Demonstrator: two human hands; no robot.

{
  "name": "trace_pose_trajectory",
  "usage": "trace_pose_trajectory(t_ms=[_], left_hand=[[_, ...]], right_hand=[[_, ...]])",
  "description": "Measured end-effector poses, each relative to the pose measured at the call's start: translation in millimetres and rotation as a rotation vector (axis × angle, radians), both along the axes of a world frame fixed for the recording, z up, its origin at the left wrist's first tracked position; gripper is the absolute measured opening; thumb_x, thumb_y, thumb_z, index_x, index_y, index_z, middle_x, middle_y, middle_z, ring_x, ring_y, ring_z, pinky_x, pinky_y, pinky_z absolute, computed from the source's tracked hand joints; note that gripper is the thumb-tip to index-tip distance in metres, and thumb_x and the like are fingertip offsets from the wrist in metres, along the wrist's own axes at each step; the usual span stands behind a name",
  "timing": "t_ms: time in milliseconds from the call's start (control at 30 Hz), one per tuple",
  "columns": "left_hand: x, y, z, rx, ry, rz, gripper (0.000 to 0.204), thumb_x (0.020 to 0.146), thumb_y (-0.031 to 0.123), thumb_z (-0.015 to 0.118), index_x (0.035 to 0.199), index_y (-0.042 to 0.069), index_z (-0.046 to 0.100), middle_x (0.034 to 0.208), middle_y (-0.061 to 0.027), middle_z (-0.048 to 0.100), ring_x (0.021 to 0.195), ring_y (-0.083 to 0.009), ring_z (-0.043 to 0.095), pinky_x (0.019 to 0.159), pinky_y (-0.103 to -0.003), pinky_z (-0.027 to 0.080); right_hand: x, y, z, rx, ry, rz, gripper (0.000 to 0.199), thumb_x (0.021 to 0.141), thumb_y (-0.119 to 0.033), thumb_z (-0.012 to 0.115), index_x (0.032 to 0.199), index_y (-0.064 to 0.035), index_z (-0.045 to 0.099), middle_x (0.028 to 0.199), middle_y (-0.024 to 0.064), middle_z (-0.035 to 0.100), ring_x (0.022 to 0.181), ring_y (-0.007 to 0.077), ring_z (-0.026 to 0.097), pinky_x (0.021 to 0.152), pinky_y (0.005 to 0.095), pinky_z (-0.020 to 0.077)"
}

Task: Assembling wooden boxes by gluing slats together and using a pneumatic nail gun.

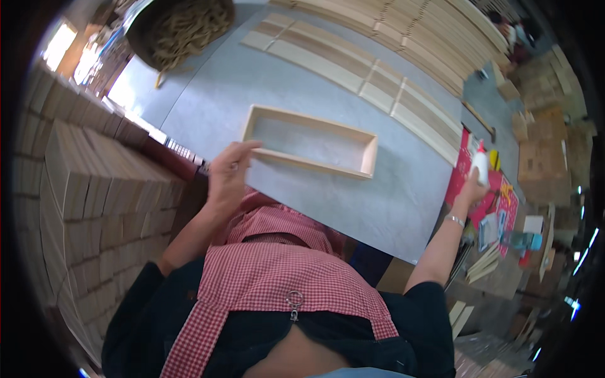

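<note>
A shallow rectangular wooden frame (pixel 315 162) lies on the grey table (pixel 302 198), with the tabletop showing through its middle. At its near left corner is my left hand (pixel 228 176), its fingers bent and the index finger and thumb closed about the corner. My right hand (pixel 471 188) reaches out to the far right, past the table's edge. It is wrapped round a white squeeze bottle (pixel 481 165) with a red nozzle, which stands upright over a red cloth (pixel 458 165).
Slatted wooden panels (pixel 334 66) lie across the table's far side, before long stacked strips (pixel 428 38). A tub of wood shavings (pixel 189 38) sits at the far left. Stacked wooden pieces (pixel 82 170) rise on my left. A hammer (pixel 482 121) and cardboard boxes (pixel 545 145) are on the right.
</note>
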State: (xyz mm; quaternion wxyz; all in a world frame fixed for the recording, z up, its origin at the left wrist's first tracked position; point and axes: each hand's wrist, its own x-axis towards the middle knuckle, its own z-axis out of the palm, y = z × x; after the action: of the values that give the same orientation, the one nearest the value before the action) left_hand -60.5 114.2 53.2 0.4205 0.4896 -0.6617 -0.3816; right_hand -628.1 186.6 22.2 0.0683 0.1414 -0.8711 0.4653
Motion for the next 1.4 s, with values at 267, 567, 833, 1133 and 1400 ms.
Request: trace_pose_trajectory(t_ms=[267,567,833,1133,1400], left_hand=[[-58,1,-38,-0.666,-0.523,-0.297,0.040,0.095,0.018,0.056,0.134,0.008,0.059,0.147,-0.0113,0.050,0.143,-0.0308,0.039,0.120,-0.053,0.026],[-39,21,-70,-0.737,-0.491,-0.290,0.043,0.095,0.019,0.056,0.135,0.005,0.058,0.154,-0.0151,0.043,0.147,-0.0325,0.035,0.122,-0.053,0.025],[-25,31,-92,-0.665,-0.414,-0.370,0.038,0.093,0.019,0.059,0.128,0.004,0.063,0.153,-0.0179,0.043,0.146,-0.0331,0.037,0.121,-0.053,0.028],[-24,31,-97,-0.617,-0.417,-0.395,0.038,0.090,0.018,0.064,0.125,0.003,0.065,0.154,-0.0198,0.041,0.148,-0.0336,0.036,0.120,-0.055,0.029],[-22,29,-94,-0.643,-0.412,-0.391,0.038,0.089,0.018,0.064,0.122,0.000,0.065,0.154,-0.0211,0.041,0.151,-0.0332,0.031,0.118,-0.054,0.032]], right_hand=[[187,-12,38,-0.766,-0.211,0.455,0.039,0.094,-0.025,0.066,0.120,0.0004,0.052,0.095,0.0149,0.061,0.060,0.0180,0.055,0.052,0.0256,0.0451],[354,-29,38,-0.471,-0.554,0.998,0.047,0.085,-0.023,0.071,0.124,-0.0048,0.052,0.107,0.0147,0.058,0.072,0.0205,0.059,0.050,0.0267,0.0478],[378,-46,34,-0.266,-0.433,1.188,0.051,0.081,-0.020,0.075,0.124,-0.0060,0.052,0.114,0.0134,0.058,0.090,0.0244,0.061,0.064,0.0285,0.0540],[379,-60,34,-0.214,-0.097,1.293,0.053,0.080,-0.016,0.078,0.125,-0.0055,0.051,0.116,0.0126,0.058,0.097,0.0257,0.062,0.078,0.0327,0.0557],[381,-81,35,-0.236,0.067,1.313,0.054,0.080,-0.015,0.079,0.124,-0.0047,0.051,0.114,0.0134,0.059,0.095,0.0262,0.063,0.079,0.0344,0.0557]])
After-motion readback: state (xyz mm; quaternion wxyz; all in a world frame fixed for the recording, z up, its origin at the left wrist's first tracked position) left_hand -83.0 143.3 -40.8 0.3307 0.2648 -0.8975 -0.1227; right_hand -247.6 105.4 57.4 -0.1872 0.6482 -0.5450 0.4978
